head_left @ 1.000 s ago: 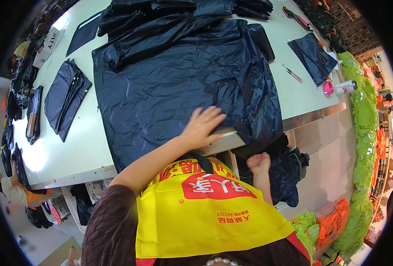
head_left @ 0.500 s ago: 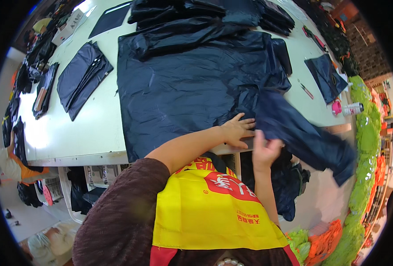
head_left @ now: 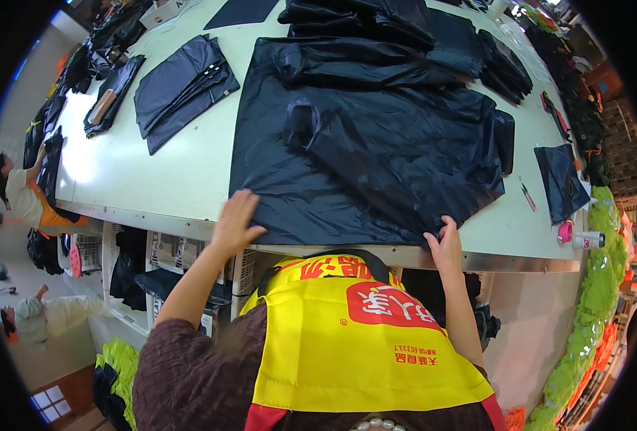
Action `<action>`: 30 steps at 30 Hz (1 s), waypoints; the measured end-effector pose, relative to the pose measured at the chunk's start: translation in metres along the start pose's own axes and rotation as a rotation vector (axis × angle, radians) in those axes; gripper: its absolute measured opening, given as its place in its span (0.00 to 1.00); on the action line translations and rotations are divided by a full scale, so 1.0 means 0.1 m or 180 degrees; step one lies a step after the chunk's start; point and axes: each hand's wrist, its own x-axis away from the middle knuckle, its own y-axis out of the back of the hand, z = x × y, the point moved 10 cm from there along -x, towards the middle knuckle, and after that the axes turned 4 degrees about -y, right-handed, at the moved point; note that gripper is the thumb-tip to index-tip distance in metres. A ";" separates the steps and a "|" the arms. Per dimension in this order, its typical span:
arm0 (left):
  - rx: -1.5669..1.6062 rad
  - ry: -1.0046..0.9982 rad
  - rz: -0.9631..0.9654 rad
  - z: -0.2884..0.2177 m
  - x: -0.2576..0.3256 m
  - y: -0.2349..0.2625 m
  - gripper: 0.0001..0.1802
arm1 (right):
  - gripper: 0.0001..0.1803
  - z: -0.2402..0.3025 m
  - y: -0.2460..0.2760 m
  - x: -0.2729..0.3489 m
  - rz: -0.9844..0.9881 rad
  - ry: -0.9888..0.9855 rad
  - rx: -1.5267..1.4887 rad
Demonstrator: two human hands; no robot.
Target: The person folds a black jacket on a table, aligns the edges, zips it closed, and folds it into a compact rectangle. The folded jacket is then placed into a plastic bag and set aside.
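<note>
A dark navy, slightly shiny garment (head_left: pixel 282 179) lies spread on the white table in front of me. Its sleeve (head_left: pixel 351 154) runs slantwise across the body, with the open cuff end toward the middle. My left hand (head_left: pixel 236 221) lies on the garment's near left corner, fingers stretched flat and thumb apart. At the near right edge, my right hand (head_left: pixel 444 246) pinches the cloth between thumb and fingers. The far part of the garment is bunched in thick folds.
Stacked dark garments (head_left: pixel 361 21) lie at the table's far side. Folded dark pieces (head_left: pixel 186 90) are on the left. Thread snips (head_left: pixel 527 195), a pink roll (head_left: pixel 565 232) and a small bottle (head_left: pixel 588 240) lie right. Lime-green cloth (head_left: pixel 598 251) is heaped beyond. Two people are at far left.
The sleeve, which hung out over the table's right front edge, now lies across the garment. My left hand has moved left to the near corner, my right hand slightly right.
</note>
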 end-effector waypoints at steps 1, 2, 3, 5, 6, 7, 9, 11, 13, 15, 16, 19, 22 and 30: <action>-0.0351 0.0624 0.0148 0.34 0.10 -0.02 0.36 | 0.20 0.08 0.03 0.03 -0.0201 0.0355 0.0148; -0.0159 0.0991 0.0029 0.55 0.15 0.03 0.34 | 0.20 0.14 0.03 0.10 -0.0400 0.0707 0.0295; -0.0721 0.1094 -0.0365 0.58 0.08 0.21 0.30 | 0.20 0.25 0.06 0.15 -0.0601 0.1075 0.0438; -0.0362 0.1306 -0.1023 0.59 -0.20 0.46 0.26 | 0.19 0.30 0.05 0.16 -0.0491 0.1153 0.0577; 0.0198 0.1333 -0.1190 0.50 -0.45 0.54 0.26 | 0.19 0.31 0.04 0.15 -0.0420 0.1188 0.0629; 0.0753 0.1369 -0.1359 0.40 -0.69 0.58 0.26 | 0.19 0.32 0.03 0.15 -0.0341 0.1241 0.0676; 0.2510 0.1662 -0.1504 0.45 -1.17 0.27 0.29 | 0.19 0.35 0.04 0.13 -0.0236 0.1309 0.0673; 0.3984 0.1890 -0.1357 0.30 -1.57 0.12 0.32 | 0.19 0.40 0.05 0.12 -0.0179 0.1393 0.0631; 0.4705 0.2214 -0.0782 0.37 -1.78 -0.11 0.31 | 0.20 0.46 0.08 0.12 -0.0152 0.1489 0.0583; 0.3881 0.1343 -0.0972 0.45 -1.81 0.30 0.16 | 0.23 0.50 0.10 0.17 -0.0177 0.1721 0.0526; 0.4177 0.1014 -0.1725 0.51 -1.68 0.60 0.10 | 0.24 0.43 0.08 0.20 -0.0139 0.1811 0.0560; 0.1917 0.0535 -0.1880 0.44 -0.91 1.29 0.06 | 0.31 0.39 0.03 0.23 0.0136 0.1743 0.0700; 0.2085 0.0842 -0.0838 0.99 -0.01 0.03 0.15 | 0.28 0.46 -0.01 0.14 0.0536 0.1755 0.0956; 0.3467 0.1521 -0.0108 0.57 0.32 0.21 0.24 | 0.17 0.42 1.12 -0.76 -0.1123 0.1967 0.0659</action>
